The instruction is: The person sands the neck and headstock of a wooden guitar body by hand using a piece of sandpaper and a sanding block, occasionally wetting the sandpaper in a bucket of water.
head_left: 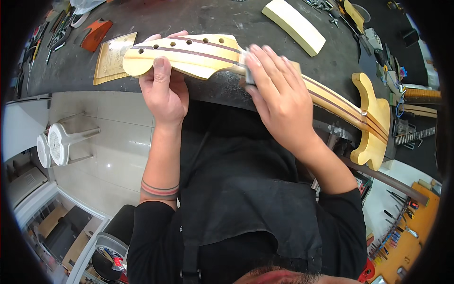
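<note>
1. Guitar, pale wood with dark-brown stripes (331,98), spans dark grey workbench's (213,16) front edge.
2. I see left hand (164,92) gripping its headstock (189,59).
3. Right hand (283,97) flat over mostly hidden grey-and-tan block (249,76), at neck.
4. Round grey-and-black container (112,240), lower left; red-and-white item (117,263) there, can't tell if inside.

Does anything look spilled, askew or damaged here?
No damage stands out. Pale dust speckles the dark workbench beside the guitar neck, just left of the right hand: mildly untidy, though minor.

A workshop (tools (393,239) line an orange board (425,239)).
</note>
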Demonstrator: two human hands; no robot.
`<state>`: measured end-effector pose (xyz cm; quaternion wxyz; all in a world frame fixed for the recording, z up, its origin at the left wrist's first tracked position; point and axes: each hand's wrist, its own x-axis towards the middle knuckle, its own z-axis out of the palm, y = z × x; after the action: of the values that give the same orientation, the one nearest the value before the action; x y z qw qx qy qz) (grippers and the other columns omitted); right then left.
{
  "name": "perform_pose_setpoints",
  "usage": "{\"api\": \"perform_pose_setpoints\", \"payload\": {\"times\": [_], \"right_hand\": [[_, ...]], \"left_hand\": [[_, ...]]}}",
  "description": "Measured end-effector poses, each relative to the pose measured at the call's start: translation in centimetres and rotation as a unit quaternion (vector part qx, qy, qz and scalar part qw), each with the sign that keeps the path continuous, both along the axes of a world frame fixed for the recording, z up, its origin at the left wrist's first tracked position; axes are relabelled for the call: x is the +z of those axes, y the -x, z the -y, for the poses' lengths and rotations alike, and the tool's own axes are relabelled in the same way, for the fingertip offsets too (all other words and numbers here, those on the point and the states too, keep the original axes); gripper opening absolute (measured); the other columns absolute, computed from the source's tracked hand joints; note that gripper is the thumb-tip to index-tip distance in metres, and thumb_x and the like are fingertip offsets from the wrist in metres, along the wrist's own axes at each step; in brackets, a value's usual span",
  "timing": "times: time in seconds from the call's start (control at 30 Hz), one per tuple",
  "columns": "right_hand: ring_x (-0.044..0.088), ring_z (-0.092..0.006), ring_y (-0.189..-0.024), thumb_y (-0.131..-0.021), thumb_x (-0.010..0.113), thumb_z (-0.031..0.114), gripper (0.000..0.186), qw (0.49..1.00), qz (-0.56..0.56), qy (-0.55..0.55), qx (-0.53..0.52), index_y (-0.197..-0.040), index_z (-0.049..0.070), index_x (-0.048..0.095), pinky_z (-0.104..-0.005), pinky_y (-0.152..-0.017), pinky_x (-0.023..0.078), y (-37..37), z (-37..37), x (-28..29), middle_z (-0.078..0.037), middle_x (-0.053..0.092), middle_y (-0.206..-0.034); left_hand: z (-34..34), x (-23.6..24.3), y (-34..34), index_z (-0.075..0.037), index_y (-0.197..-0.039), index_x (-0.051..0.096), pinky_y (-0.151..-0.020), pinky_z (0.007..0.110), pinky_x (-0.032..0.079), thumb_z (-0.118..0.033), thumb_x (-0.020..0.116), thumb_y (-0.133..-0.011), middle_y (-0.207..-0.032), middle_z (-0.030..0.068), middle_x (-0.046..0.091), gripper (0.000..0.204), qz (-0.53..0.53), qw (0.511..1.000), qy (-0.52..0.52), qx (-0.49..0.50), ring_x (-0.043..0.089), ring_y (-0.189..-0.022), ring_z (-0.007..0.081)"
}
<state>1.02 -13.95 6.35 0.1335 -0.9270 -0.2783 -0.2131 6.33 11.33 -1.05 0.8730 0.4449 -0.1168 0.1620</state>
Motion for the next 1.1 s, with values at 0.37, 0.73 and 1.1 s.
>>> {"api": "perform_pose_setpoints", "payload": {"times": [0.37, 0.73, 1.1], "right_hand": [[0.073, -0.0351, -0.146, -0.103, 0.083, 0.012, 0.051, 0.999, 0.027, 0.029, -0.006, -0.153, 0.003, 0.073, -0.0529, -0.125, 0.056, 0.1, 0.1, 0.7, -0.014, 0.078, -0.156], [0.074, -0.0338, -0.147, -0.102, 0.082, 0.008, 0.048, 0.999, -0.02, -0.035, 0.034, -0.15, 0.004, 0.077, -0.0545, -0.125, 0.054, -0.3, 1.0, 1.1, -0.013, 0.081, -0.154], [0.076, -0.0316, -0.144, -0.101, 0.079, 0.004, 0.047, 0.999, -0.004, -0.026, 0.039, -0.148, 0.002, 0.077, -0.0544, -0.126, 0.053, -0.8, 0.6, 1.3, -0.012, 0.081, -0.153]], "left_hand": [[0.2, 0.2, -0.1, 0.001, -0.167, 0.048, -0.129, 0.055, 0.052, -0.027, 0.057, -0.126, -0.159, 0.0332, 0.066, 0.051, 0.005, 1.0, -0.01, 0.009, 0.067, -0.148, 0.0376], [0.8, 0.1, 0.0, 0.0, -0.165, 0.048, -0.125, 0.051, 0.058, -0.022, 0.063, -0.123, -0.156, 0.0344, 0.069, 0.05, -0.005, 0.999, 0.037, -0.001, 0.073, -0.142, 0.0356], [0.2, -0.1, 0.2, -0.002, -0.168, 0.046, -0.128, 0.059, 0.053, -0.034, 0.056, -0.125, -0.16, 0.0325, 0.064, 0.054, -0.017, 0.999, -0.025, 0.024, 0.066, -0.147, 0.0399]]}}
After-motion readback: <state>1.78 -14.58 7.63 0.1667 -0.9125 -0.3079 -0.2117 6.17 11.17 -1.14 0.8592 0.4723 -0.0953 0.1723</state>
